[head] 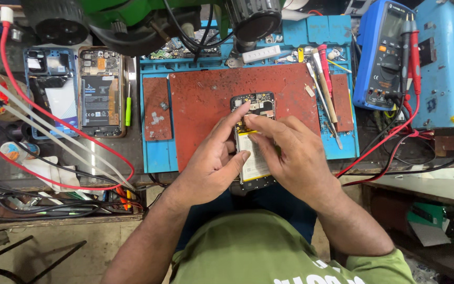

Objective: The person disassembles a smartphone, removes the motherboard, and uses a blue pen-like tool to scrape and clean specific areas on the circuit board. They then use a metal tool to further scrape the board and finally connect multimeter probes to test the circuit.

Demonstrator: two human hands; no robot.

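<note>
Two hands' fingers pinch the opened phone on the red mat; multimeter and screwdrivers lie beside.

- opened phone: lower half hidden under left hand and right hand;
- microscope at twelve o'clock: cut by top edge;
- small parts beneath it: too small to tell

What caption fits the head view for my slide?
Both hands, left and right, work on an opened phone on a red mat, multimeter at the right.
</note>
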